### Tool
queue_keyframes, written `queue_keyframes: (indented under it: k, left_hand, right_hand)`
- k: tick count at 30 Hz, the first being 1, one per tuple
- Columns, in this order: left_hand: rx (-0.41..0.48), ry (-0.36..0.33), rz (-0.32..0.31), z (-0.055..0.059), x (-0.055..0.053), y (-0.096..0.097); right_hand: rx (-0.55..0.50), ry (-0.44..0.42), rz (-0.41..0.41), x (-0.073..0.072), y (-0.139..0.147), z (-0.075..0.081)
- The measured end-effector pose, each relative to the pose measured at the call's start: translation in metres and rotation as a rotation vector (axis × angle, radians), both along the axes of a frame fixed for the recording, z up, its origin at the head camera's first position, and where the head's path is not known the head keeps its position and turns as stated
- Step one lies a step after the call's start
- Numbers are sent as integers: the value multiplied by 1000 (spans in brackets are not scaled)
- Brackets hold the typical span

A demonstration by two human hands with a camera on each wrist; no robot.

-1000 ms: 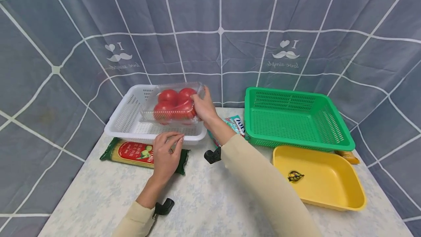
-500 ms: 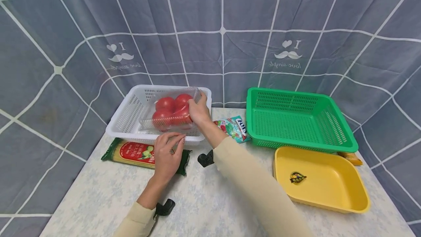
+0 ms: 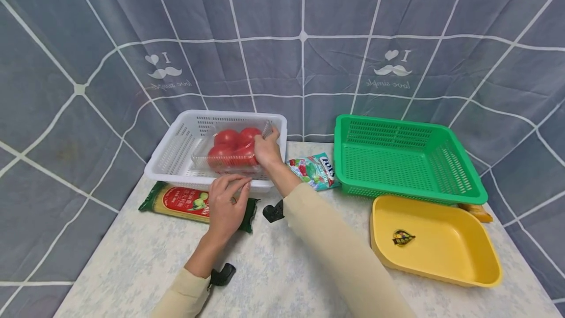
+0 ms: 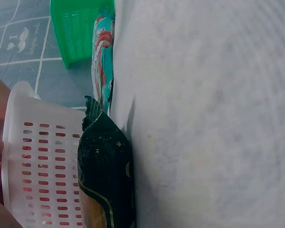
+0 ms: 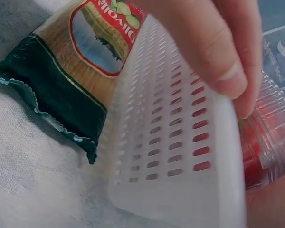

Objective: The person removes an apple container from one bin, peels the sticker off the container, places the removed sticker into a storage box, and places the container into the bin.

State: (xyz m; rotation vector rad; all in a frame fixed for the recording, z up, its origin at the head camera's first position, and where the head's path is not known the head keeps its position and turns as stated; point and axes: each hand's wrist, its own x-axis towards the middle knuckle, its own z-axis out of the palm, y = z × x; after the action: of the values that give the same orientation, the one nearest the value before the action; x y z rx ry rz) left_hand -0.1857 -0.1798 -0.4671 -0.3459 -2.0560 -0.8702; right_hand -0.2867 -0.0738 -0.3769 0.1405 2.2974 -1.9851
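Observation:
A clear plastic box of red tomatoes [image 3: 231,153] lies tilted inside the white basket [image 3: 176,178], below the rim's height at its near side. My right hand [image 3: 268,151] grips the box by its right end. At the basket's near rim my left hand [image 3: 227,202] pinches the edge, thumb and fingers meeting there; the right wrist view shows those fingertips [image 5: 232,80] right at the rim. Partly under the left hand, a pack of spaghetti [image 3: 176,202] with green ends and a red label lies along the basket's front wall [image 4: 47,166].
A teal candy bag [image 3: 315,172] lies between the white basket and a green basket [image 3: 406,190]. In front of the green one stands a yellow tray [image 3: 437,244], with a yellow packet [image 3: 478,211] partly hidden behind it. A grey curtain [image 3: 335,72] hangs behind everything.
My right hand has lowered the tomato box from above the white basket down into it. More of the candy bag shows now. The left hand has stayed at the rim.

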Motion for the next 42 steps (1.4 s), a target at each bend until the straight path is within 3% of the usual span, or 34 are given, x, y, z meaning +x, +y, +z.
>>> queue_keyframes:
  k: [8,16,28,42]
  left_hand:
    - [-5,-13,-7,4,0,3]
    - [-15,-29,4,3,2,1]
    - [-19,-11,-2,4,2,3]
    - [-23,-19,7,2,1,1]
  right_hand:
    - [-115,13,45,-6,0,-12]
    - [-156,-7,92,-8,-2,-15]
    - [-10,-29,133,-13,2,-15]
    - [24,-12,184,-19,1,-13]
